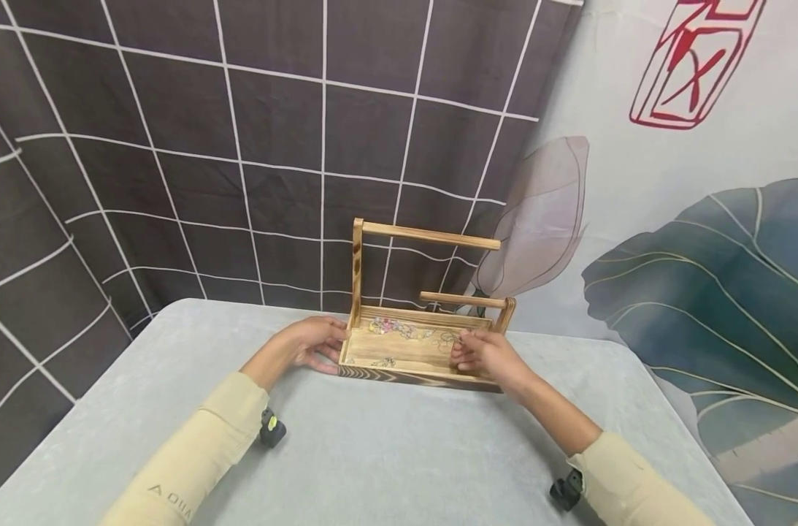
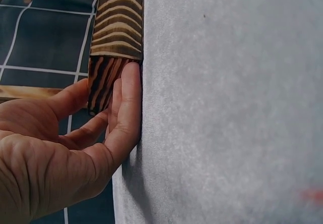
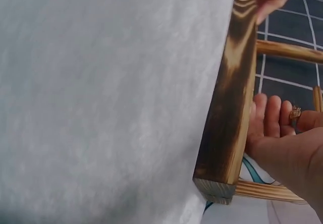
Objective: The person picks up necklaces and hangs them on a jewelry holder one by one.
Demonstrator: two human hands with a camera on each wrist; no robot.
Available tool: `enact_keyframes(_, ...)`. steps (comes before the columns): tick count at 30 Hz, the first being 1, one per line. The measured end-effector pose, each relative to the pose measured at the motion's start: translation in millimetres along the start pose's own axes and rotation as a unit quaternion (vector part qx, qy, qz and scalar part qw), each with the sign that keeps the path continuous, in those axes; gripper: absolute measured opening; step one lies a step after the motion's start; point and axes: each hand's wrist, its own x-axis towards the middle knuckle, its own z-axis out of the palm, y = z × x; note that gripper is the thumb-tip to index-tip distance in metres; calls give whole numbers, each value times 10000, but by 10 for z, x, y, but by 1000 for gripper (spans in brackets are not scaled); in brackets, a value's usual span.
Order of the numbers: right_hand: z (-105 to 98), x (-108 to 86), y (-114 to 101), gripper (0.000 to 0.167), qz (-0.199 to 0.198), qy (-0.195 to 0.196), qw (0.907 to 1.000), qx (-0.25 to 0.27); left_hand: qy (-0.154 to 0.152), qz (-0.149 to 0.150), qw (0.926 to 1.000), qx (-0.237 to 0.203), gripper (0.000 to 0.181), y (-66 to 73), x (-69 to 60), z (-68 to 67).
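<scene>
A wooden tray with raised handle bars (image 1: 405, 378) stands on the pale cloth, with small jewellery-like pieces on its floor. My left hand (image 1: 316, 340) holds the tray's left end; in the left wrist view, its thumb (image 2: 76, 97) is at the upper edge while other fingers touch the end face. Over the tray's right part, my right hand (image 1: 480, 354) pinches a small gold-coloured piece of jewellery (image 3: 295, 113) between thumb and index finger. The piece's exact kind is too small to tell. The other right fingers (image 3: 273, 114) are curled beside the tray wall.
A colourful cluster of trinkets (image 1: 385, 325) lies along the tray's back left; a dark small piece (image 1: 387, 361) is nearer the front. The upper bar (image 1: 431, 235) and lower bar (image 1: 464, 299) rise over it. Behind hangs a dark gridded curtain (image 1: 274, 190).
</scene>
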Motion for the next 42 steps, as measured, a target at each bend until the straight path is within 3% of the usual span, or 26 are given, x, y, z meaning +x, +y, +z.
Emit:
enact_keyframes(4,-32,-9,-12,33,231,-425,9943,947,29,-10,10000,-16,52,-10,-1,2)
enact_keyframes(7,-56,-20,-9,31,345,-767,9870,1371,40,-14,10000,-39,52,-13,-3,3)
enact_keyframes(12,-69,-37,-6,45,451,-1091,9802,1593,20,-2,10000,-44,52,-13,-5,0)
enact_keyframes(17,-62,-47,-16,41,530,-914,9831,1498,-11,-3,10000,-32,52,-6,0,4)
enact_keyframes(22,-60,-44,-39,26,509,-506,9916,1078,16,-25,10000,-30,53,-3,-4,1)
enact_keyframes(26,-44,-45,-29,8,418,33,9976,558,21,-58,10000,-59,52,-10,-1,-4)
enact_keyframes(29,-31,-57,-20,17,87,365,9987,-334,11,-74,10000,-63,53,-8,-2,-3)
enact_keyframes(31,-22,-58,-15,17,-253,545,9916,-1149,-6,-80,10000,-51,54,-5,-4,-2)
enact_keyframes(33,-19,-57,-13,13,-638,690,9758,-1974,-15,-72,10000,-39,54,-4,-8,-2)
enact_keyframes(37,-18,-40,-24,9,-1006,767,9503,-2845,1,-37,10000,-30,54,-8,-14,-3)
enact_keyframes(40,-23,-37,-34,12,-887,654,9505,-2905,12,-24,10000,-42,53,-10,-16,-2)
enact_keyframes(42,-27,-31,-30,15,-682,490,9619,-2600,0,-17,10000,-42,53,-11,-13,-1)
